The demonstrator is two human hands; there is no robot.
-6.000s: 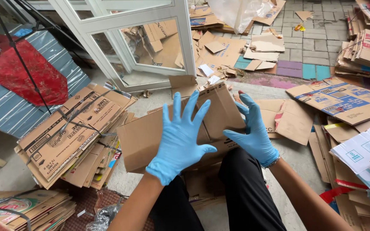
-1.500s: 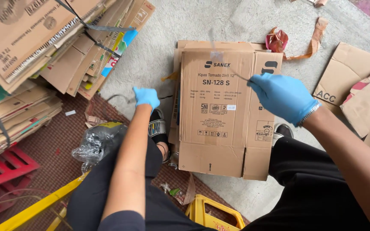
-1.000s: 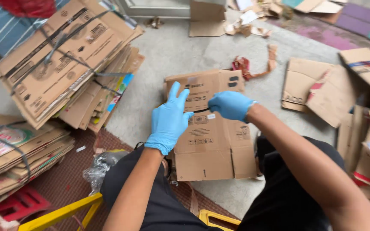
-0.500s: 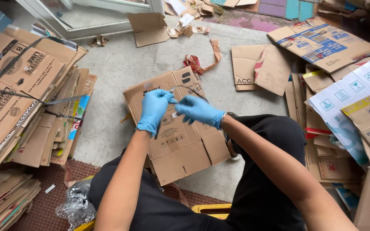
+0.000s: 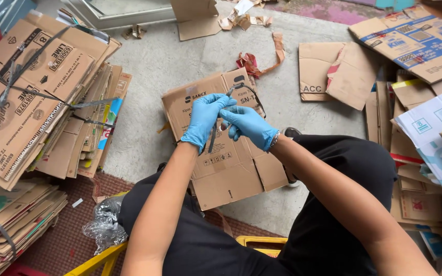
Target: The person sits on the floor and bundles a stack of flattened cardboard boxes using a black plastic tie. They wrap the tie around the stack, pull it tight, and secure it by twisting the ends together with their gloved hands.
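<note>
A flattened brown cardboard box (image 5: 231, 163) lies on the concrete floor between my knees. Both hands wear blue gloves and meet above its upper half. My left hand (image 5: 204, 118) and my right hand (image 5: 248, 125) pinch a thin dark plastic strap (image 5: 215, 135). One end of the strap hangs down past my left palm. The other end rises to the box's top edge and loops round it at the right.
A strapped bundle of flattened cartons (image 5: 26, 92) is stacked at the left, with more piles (image 5: 6, 220) below it. Loose cardboard sheets (image 5: 333, 71) and printed cartons (image 5: 425, 128) lie at the right. Torn scraps (image 5: 257, 56) lie beyond the box. A yellow frame (image 5: 254, 241) is under my legs.
The view swung over the floor. My hands went from lying flat on the box to coming together above it, gripping the dark strap.
</note>
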